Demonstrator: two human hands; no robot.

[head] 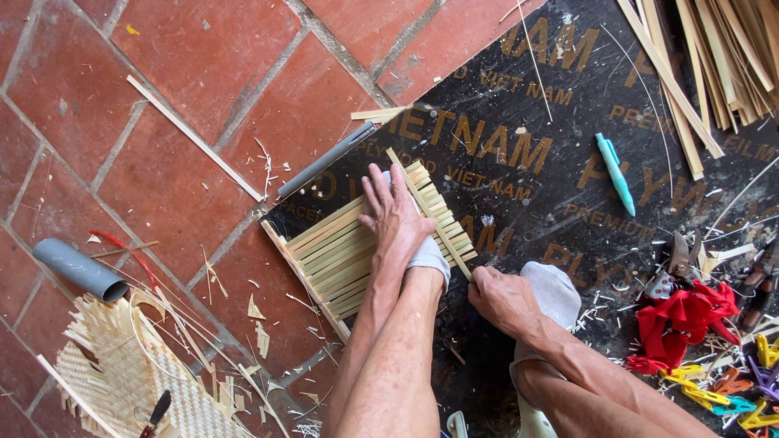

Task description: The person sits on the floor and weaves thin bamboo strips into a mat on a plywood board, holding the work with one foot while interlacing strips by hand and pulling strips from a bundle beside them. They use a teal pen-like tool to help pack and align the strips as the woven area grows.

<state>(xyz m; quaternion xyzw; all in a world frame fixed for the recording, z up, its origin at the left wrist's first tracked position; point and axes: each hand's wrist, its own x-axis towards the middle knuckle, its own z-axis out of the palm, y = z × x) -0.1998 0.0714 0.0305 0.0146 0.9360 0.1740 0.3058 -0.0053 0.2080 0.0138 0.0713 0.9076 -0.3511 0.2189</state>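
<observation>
Left hand [396, 217] flat, open on woven bamboo mat [341, 251] — right hand [501, 298] pinching strip [428, 212]; black gold-lettered board [552, 186] beneath.

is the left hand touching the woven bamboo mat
Touching. The head view shows the left hand pressed flat on the woven bamboo mat, fingers spread across its strips.

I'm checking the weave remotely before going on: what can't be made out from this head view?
- Middle of the bamboo strip mat: covered by the left hand and forearm.
- Strip end gripped by the right hand: hidden inside the fingers.
- Bundle of loose strips: cut off by the top and right edges.
- Woven piece: cut off by the bottom edge.
- Pile of coloured clips: too tangled and small to count.
</observation>
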